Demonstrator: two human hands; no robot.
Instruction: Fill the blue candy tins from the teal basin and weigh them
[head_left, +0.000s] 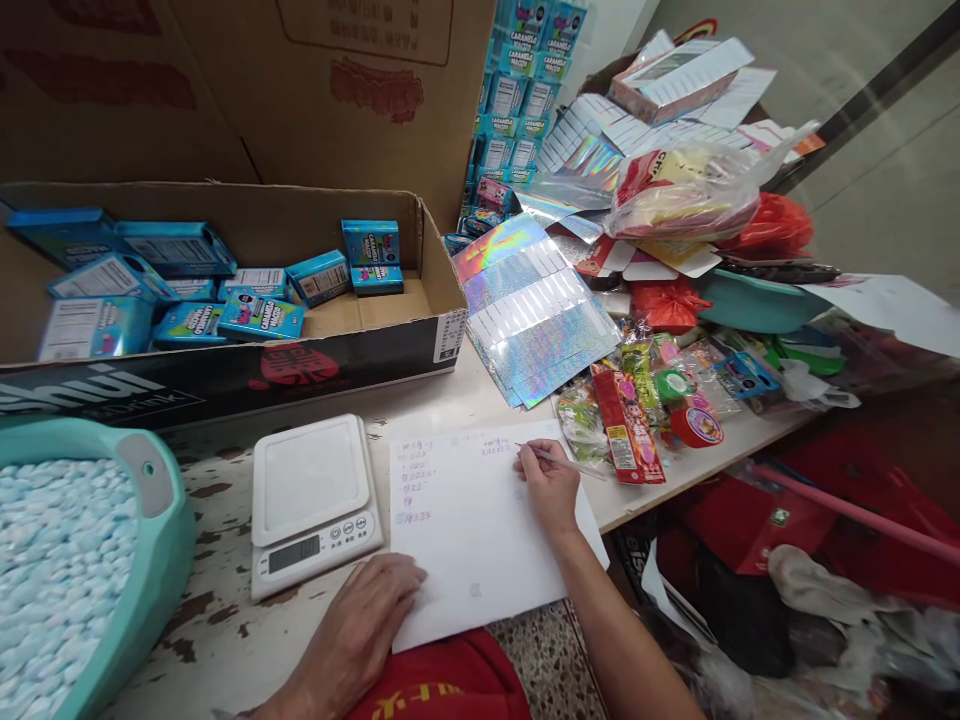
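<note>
A white sheet of paper (487, 550) lies on the table in front of me, with rows of small handwriting on its left and a short block at upper right. My right hand (551, 485) is closed round a slim pen (576, 464), its tip at the upper-right writing. My left hand (364, 615) rests with fingers stretched out on the sheet's lower-left edge, holding nothing. Left of the paper sits a white digital scale (313, 482) with a bare platform; its display reading is too faint to make out.
At far left stands a teal basin (176, 530) of pale blue-and-white candies. Behind the scale, an open cardboard box (442, 250) contains several blue candy boxes (262, 316). Holographic sheets (540, 310), candy packets (626, 425) and piled bags (690, 185) crowd the right side.
</note>
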